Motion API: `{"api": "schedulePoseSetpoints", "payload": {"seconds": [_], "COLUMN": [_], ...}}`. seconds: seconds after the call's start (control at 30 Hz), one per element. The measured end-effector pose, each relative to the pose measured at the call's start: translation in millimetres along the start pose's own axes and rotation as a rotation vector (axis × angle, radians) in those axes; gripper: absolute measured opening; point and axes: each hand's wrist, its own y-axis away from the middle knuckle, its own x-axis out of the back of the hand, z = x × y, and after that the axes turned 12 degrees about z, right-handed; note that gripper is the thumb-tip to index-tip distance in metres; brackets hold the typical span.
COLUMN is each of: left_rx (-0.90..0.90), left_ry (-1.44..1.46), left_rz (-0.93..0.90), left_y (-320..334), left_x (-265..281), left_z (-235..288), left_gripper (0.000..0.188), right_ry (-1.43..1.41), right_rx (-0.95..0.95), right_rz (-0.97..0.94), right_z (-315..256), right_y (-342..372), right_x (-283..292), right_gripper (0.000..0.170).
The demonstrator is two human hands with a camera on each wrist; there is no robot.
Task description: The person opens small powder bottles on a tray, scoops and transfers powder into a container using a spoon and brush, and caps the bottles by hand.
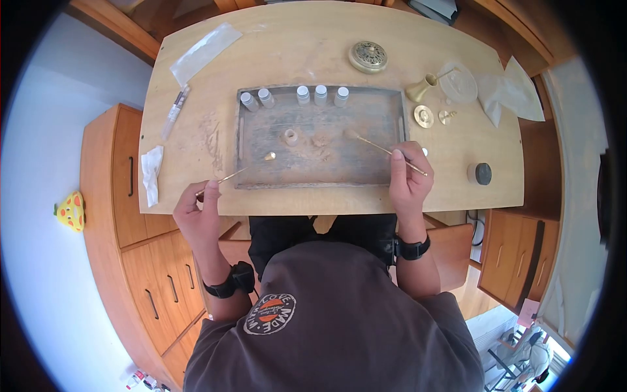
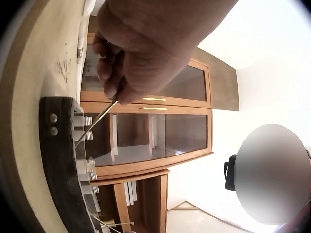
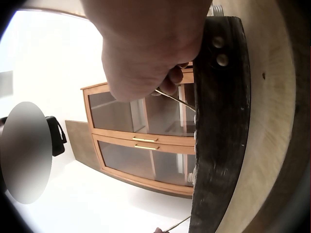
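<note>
The left hand [image 1: 198,212] pinches a thin metal tool [image 1: 230,176] at the tray's left front corner, its tip pointing over the tray. In the left wrist view that tool [image 2: 99,118] slants down from the fingers. The right hand [image 1: 411,179] pinches a thin brass-coloured brush [image 1: 375,144] by its handle, the brush head over the right part of the dark wooden tray [image 1: 313,185]. Between the two tools lie a small open jar [image 1: 290,136], a heap of brown powder [image 1: 321,140] and a small gold-coloured piece [image 1: 270,156].
Several white-capped bottles [image 1: 303,95] line the tray's back. Behind it sits a pierced brass burner [image 1: 368,57]; a brass vase [image 1: 420,87], small brass parts [image 1: 424,117] and a dark-lidded jar [image 1: 482,173] stand right. Crumpled tissue [image 1: 151,175] and a clear tube [image 1: 175,112] lie left.
</note>
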Motion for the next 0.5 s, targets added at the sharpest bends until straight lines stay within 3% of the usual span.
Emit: {"api": "schedulePoseSetpoints", "payload": {"seconds": [0.07,0.13,0.23,0.5], "left_rx": [-0.008,-0.013,-0.128,-0.19], "left_ry": [-0.008,-0.018,-0.073,-0.149], "left_rz": [0.048,0.107,0.148,0.034], "left_y": [0.1,1.0,7.6,21.0], "left_x": [1.9,2.2,-1.9,-5.3], "left_z": [-4.3,-9.4,-13.0,-15.7], "left_gripper": [0.012,0.012,0.012,0.011], "right_ry": [0.038,0.178,0.229,0.39], "right_rx": [0.024,0.177,0.273,0.344], "right_rz": [-0.017,-0.067,-0.114,-0.215], "right_z": [-5.7,-11.1,-14.1,-12.6], "right_y": [-3.0,-6.8,-5.6,9.5], "right_x": [-0.5,0.4,4.7,25.4], "right_gripper": [0.003,0.004,0.008,0.015]}}
